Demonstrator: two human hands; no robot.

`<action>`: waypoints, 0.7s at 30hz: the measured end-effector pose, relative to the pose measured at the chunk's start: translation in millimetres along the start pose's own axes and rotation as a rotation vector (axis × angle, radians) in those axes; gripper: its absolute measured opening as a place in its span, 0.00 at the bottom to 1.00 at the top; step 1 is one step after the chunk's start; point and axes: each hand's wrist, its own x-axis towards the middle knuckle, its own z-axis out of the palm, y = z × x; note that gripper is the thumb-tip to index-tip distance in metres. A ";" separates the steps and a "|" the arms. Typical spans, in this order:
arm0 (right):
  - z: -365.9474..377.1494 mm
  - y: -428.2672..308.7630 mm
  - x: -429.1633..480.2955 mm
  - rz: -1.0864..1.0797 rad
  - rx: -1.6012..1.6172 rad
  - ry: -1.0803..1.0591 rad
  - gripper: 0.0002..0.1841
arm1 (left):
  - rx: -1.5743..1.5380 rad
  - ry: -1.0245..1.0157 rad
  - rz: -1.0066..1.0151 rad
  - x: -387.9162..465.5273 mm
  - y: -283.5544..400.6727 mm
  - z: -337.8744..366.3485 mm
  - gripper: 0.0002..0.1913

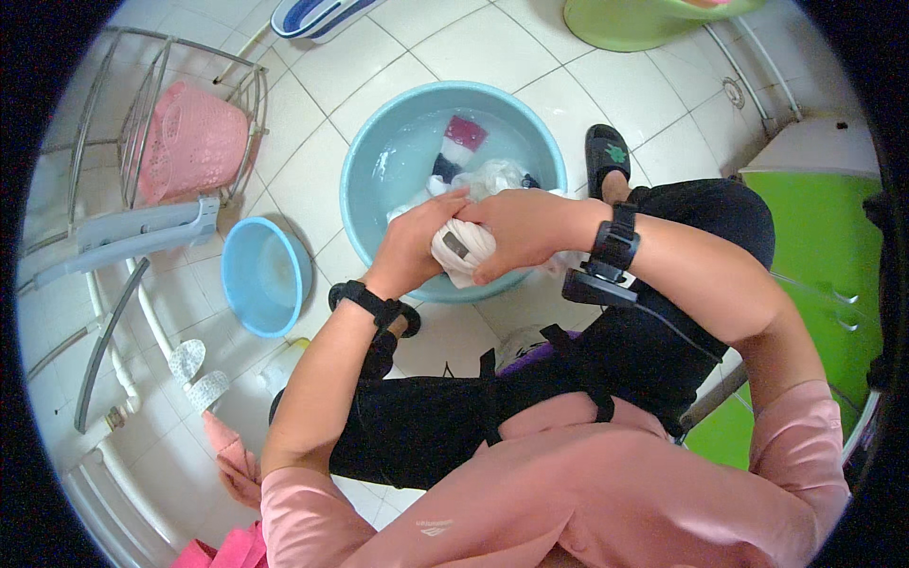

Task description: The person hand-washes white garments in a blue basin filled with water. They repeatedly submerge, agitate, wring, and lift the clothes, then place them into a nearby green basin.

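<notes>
Both my hands grip a bunched white cloth (463, 248) with a small grey patch, over the near rim of a large light-blue basin (348, 192). My left hand (412, 238) wraps the cloth from the left. From the right, my right hand (529, 224) closes round it. Water stands in the basin, and more wet white fabric (493, 177) lies in it just beyond my hands. A cloth piece with red, white and dark bands (465, 133) floats near the middle.
A smaller blue basin (266, 277) stands on the tiled floor at the left. Beyond it, a metal rack (167, 42) holds a pink basket (202, 142). A green tub (618, 28) is at the top right, green cabinets (817, 234) at the right. White pipes (149, 312) run along the left wall.
</notes>
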 end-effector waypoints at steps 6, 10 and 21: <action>18.7 14.2 12.8 0.142 -0.349 0.185 0.32 | 0.157 -0.250 -0.353 7.9 -16.3 19.6 0.14; 24.0 25.3 22.1 0.127 -0.386 0.255 0.30 | -0.184 -0.323 -0.593 9.4 -26.4 24.9 0.17; -5.7 38.8 28.8 -0.092 0.048 0.351 0.31 | -1.270 -0.262 -0.689 7.0 -8.1 -53.8 0.40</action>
